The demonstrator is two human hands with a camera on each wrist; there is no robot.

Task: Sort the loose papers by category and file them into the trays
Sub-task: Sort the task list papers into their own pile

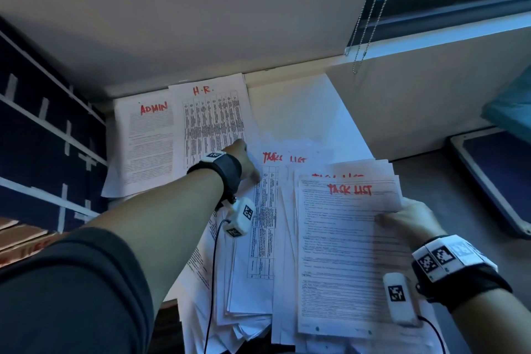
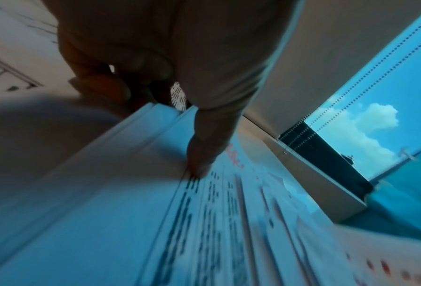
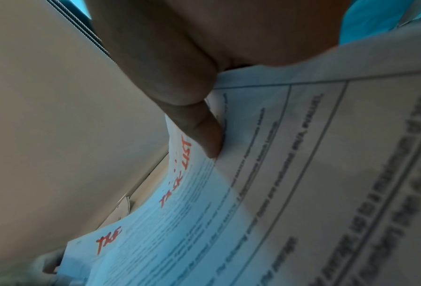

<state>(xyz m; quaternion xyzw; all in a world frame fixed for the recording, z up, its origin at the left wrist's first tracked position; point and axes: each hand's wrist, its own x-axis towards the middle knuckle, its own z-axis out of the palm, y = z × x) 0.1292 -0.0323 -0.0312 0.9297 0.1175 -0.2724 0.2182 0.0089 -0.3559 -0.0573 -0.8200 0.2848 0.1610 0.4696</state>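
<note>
Desk (image 1: 321, 100): your white work surface runs back to the wall, with sheets spread over most of it.
Loose papers (image 1: 258, 282): a fanned, untidy heap lies in front of you, between your two forearms, its near edges hanging toward you.
Right-hand stack (image 1: 344, 253): you hold a bundle headed "TASK LIST" in red; more sheets with the same red heading sit offset just beneath it.
H.R. sheet (image 1: 214, 123): a printed table page marked "H.R." lies flat at the back, overlapping the sheet to its left.
ADMIN sheet (image 1: 149, 138): a text page marked "ADMIN" lies flat beside it, by the dark shelving (image 1: 43, 138).
Table sheet (image 1: 265, 210): a gridded page headed "TASK LIST" tops the heap under your left wrist.
Left hand (image 1: 244, 164): you reach forward with your thumb pressed on the edge of the table sheet and your fingers curled under it, pinching it.
Right hand (image 1: 411, 218): you grip the stack at its right edge, thumb (image 3: 204, 131) on top, fingers hidden beneath.
</note>
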